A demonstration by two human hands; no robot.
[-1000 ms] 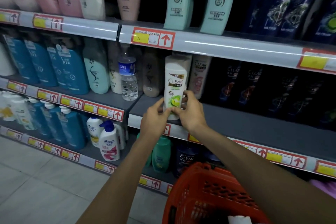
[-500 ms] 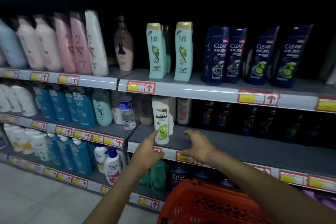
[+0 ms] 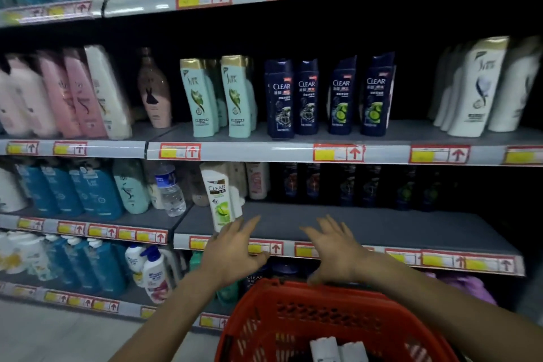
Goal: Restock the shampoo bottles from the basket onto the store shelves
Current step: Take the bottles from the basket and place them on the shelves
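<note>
Glossy, smooth white plastic on the Clear bottle (image 3: 220, 200), with the same slick sheen on the dark blue bottles (image 3: 280, 100) above. Matt grey on the shelf deck (image 3: 411, 134), edged by a shiny clear plastic strip (image 3: 255, 153) over paper price labels (image 3: 338, 153). Moulded red plastic, perforated and slightly shiny, for the basket (image 3: 293, 317); see-through ribbed plastic for the water bottle (image 3: 170, 194).

four dark blue clear shampoo bottles (image 3: 279, 98) abreast; two mint-green gold-capped bottles (image 3: 199, 98) in front, more hidden behind; one pink-brown bottle with a black dress (image 3: 153, 94); one white clear bottle (image 3: 221, 197); one water bottle (image 3: 170, 189); one red basket (image 3: 279, 291), two white bottle tops (image 3: 323, 345) inside; two hands, left hand (image 3: 232, 253) and right hand (image 3: 335, 253).
</note>
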